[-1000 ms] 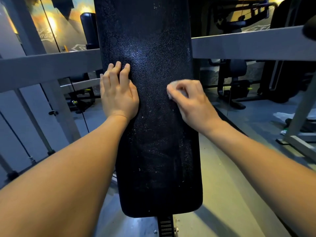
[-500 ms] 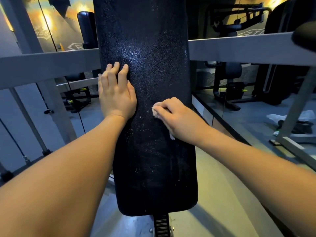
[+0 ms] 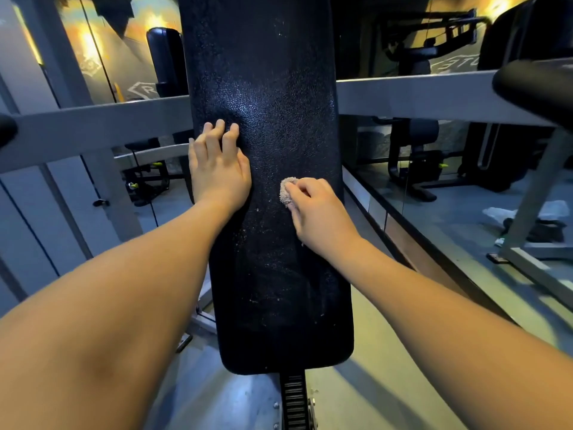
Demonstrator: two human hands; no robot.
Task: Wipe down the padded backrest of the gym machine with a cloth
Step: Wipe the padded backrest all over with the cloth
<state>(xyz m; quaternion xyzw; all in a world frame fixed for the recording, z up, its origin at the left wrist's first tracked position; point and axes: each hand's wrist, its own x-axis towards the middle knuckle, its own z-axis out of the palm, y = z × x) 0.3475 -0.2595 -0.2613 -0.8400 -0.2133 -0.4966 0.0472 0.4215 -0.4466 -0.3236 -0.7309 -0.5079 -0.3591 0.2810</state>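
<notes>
The padded backrest [image 3: 266, 88] is a tall black textured pad running down the middle of the view, speckled with pale lint on its lower half. My left hand [image 3: 218, 169] lies flat against its left edge, fingers straight and pointing up. My right hand [image 3: 313, 209] grips a small bunched pale cloth [image 3: 286, 190] and presses it onto the pad's middle, just right of my left hand. Most of the cloth is hidden under my fingers.
A grey crossbar [image 3: 418, 91] of the machine frame runs behind the pad on both sides. A black toothed adjustment rail [image 3: 294, 401] descends below the pad. Other gym machines [image 3: 415, 156] stand at the back right, and a grey frame leg [image 3: 536, 193] slants at far right.
My right hand with the cloth has moved from the pad's right edge down and left toward the middle. My left hand has stayed in place on the left edge.
</notes>
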